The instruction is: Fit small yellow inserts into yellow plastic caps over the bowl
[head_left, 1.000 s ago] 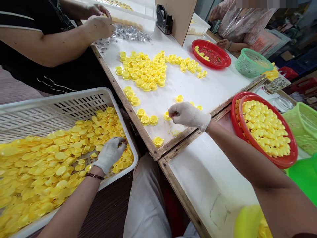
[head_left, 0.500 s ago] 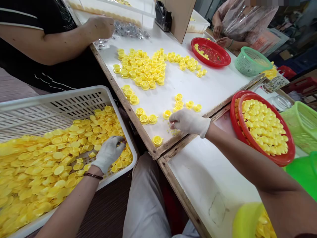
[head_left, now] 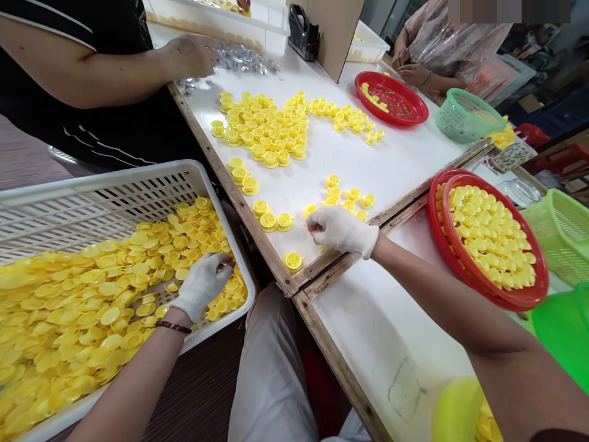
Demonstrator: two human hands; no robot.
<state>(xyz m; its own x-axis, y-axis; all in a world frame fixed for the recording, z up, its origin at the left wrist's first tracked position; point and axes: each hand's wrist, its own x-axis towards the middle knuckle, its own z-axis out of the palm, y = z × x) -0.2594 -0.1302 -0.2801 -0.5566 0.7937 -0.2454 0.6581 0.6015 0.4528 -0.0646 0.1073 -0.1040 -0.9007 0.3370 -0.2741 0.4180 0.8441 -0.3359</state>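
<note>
My left hand (head_left: 205,283), in a white glove with bare fingertips, is over the right end of a white slotted crate (head_left: 138,184). Its fingers curl down against yellow plastic saucers (head_left: 110,316); what they hold, if anything, is hidden. My right hand (head_left: 343,230), gloved the same way, is low over the white table (head_left: 313,175) near its wooden edge. Thumb and fingers pinch together, and anything between them is too small to make out. A yellow cup on a saucer (head_left: 310,211) stands just beyond these fingers. Another cup (head_left: 293,261) sits nearer the table's corner.
Many yellow cups on saucers (head_left: 271,132) cover the far table. Red trays (head_left: 432,202) with yellow pieces stand at right, near green baskets (head_left: 469,116). A co-worker's hand (head_left: 191,56) is beside small clear pieces (head_left: 246,59); another person works at the back right.
My right hand has shifted slightly left and its fingers have drawn together, uncovering a yellow cup behind it. My left hand stays put. The co-worker's hand at upper left has moved slightly.
</note>
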